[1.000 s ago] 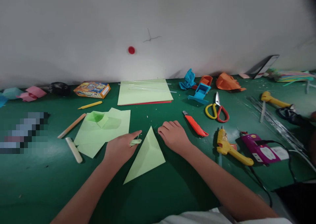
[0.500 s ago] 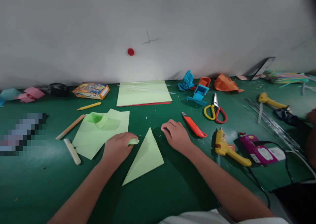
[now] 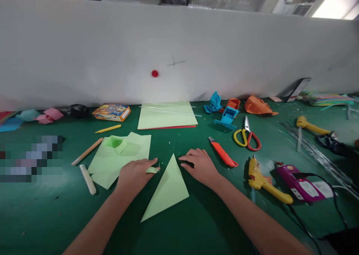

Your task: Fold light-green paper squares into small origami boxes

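My left hand [image 3: 134, 176] is closed around a small folded strip of light green paper [image 3: 152, 170], whose end sticks out between thumb and fingers. A light green paper triangle [image 3: 168, 190] lies flat on the green table between my hands. To the right of its tip, my right hand [image 3: 199, 166] rests near the tabletop, thumb and index finger apart, with nothing visible in it. Beside my left hand are light green sheets [image 3: 137, 146], carrying a folded green paper ring [image 3: 114, 143].
An orange cutter [image 3: 223, 154], scissors [image 3: 246, 135] and a yellow glue gun [image 3: 266, 184] with a cord lie on the right. Stacked paper [image 3: 168, 116] sits by the wall. A white stick [image 3: 88, 179], a brown stick [image 3: 87, 151] and a box [image 3: 111, 112] are on the left.
The view has tilted up, so everything sits lower in the picture. My right hand's thumb and index finger have spread apart. My left hand still grips the green strip.
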Tool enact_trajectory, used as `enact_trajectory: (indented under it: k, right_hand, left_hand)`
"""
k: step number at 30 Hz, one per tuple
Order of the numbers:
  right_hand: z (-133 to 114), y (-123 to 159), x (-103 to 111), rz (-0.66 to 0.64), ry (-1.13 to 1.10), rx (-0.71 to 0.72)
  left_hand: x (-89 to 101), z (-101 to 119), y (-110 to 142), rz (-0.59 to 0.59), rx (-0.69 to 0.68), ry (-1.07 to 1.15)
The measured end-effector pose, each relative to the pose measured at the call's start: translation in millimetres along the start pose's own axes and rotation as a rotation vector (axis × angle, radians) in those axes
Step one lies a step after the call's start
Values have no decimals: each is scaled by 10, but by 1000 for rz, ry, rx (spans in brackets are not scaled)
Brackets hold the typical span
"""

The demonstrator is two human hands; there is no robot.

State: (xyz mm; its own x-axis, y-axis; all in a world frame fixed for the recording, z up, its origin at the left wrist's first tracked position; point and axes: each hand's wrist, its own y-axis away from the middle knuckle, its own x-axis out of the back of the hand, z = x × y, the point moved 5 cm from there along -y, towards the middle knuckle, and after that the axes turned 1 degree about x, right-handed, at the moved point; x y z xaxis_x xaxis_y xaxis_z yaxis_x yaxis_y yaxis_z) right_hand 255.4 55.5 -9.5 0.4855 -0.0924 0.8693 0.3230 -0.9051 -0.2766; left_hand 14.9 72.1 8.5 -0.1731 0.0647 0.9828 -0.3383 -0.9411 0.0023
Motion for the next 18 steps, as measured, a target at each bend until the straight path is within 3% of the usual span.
enact_trajectory:
  k: [10,18]
  right_hand:
    - [-102,-51,-53,-16,119,30]
    - [-165,-47,-101,-63,196,74]
  left_hand:
    - [-19,164,28,-5,-89,15]
    - [16,169,90,58,-60,93]
